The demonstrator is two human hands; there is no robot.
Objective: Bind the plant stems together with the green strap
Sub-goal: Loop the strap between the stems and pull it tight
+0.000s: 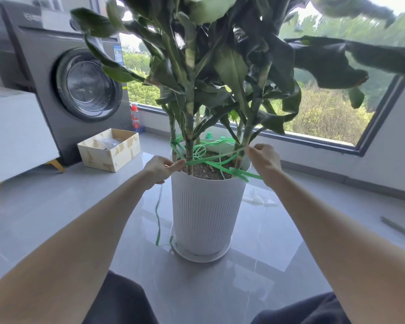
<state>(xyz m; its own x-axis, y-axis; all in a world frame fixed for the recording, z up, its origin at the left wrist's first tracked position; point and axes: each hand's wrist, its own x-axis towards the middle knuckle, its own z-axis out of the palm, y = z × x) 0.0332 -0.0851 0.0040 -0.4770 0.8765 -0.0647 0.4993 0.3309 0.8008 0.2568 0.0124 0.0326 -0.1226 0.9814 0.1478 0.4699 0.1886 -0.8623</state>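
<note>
left hand (159,169) pinches flat green strap (198,161) at pot rim | right hand (264,157) pinches the same strap by a striped stem (244,141) | strap loops among stems above soil | ribbed white round pot (206,213) on glossy tiles

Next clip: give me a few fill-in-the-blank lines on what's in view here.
The left hand and the right hand each pinch the green strap, which loops among the plant ____. They grow from a ribbed ____ pot. The cardboard box lies on the floor to the pot's ____.
Missing words: stems; white; left.
</note>
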